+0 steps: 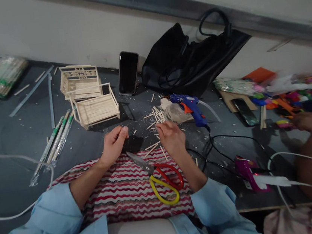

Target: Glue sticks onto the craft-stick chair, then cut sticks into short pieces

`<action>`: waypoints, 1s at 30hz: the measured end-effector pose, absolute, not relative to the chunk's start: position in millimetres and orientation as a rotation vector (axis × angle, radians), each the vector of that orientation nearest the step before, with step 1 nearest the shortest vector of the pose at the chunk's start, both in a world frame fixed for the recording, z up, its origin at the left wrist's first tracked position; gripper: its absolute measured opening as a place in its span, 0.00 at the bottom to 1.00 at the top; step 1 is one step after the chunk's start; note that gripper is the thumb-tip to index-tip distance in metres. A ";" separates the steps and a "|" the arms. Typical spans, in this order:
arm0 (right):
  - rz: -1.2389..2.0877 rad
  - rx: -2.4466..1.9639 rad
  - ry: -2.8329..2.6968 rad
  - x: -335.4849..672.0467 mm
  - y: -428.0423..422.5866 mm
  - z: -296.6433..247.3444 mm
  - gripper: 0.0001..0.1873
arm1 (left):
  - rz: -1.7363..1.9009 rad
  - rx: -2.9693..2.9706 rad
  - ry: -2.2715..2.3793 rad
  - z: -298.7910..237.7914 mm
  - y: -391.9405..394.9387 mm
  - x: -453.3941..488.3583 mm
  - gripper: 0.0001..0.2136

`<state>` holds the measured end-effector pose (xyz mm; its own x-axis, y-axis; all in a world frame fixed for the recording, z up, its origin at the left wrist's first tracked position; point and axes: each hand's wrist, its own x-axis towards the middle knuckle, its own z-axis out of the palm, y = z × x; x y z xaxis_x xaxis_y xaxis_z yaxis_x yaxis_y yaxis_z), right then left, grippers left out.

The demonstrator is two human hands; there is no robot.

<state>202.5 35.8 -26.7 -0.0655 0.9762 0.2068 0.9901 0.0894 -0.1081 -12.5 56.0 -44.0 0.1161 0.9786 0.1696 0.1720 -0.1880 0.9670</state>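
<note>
Seen from above, clock directions from the middle of the view: two bare hands work over a dark tabletop [1,128]. The left hand [115,143], at 8 o'clock, is closed, thumb pressed to its curled finger. The right hand [172,137], between 4 and 5, is pinched closed beside a loose heap of wooden stick pieces [158,116] at the centre; whether either hand grips anything, I cannot tell

Between the hands runs a strip of tabletop dotted with stick bits. A blue hot-glue gun [190,107] at 3 o'clock limits the right hand's outer side. The table's far edge meets the wall [62,29] towards 12; its near edge shows around 4 to 5

The stick pieces point mixed ways, several towards 11. At 6, scissors [151,170] lie on a striped cloth [109,202], blades together, long axis from 5 to 11, tip towards 11, near the left hand. Two stick-built models [96,110] stand towards 10, the nearer one's long axis roughly 9 to 3
</note>
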 end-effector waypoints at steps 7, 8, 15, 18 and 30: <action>0.060 -1.826 -2.119 192.0 39.7 -27.4 0.12 | 1.160 1.606 1.169 -42.9 53.1 -13.2 0.15; 0.115 -1.781 -2.080 189.4 36.9 -24.5 0.12 | 1.158 1.621 1.152 -42.7 52.6 -12.9 0.14; 0.562 -1.526 -1.996 171.6 14.6 -15.2 0.10 | 1.090 1.928 0.837 -42.8 50.2 -8.0 0.11; 0.611 -1.507 -2.008 170.1 11.2 -17.1 0.11 | 1.098 1.996 0.734 -44.5 50.7 -6.2 0.09; 0.528 -1.474 -2.012 169.9 7.3 -20.0 0.10 | 1.099 1.842 0.737 -35.4 49.0 -8.7 0.06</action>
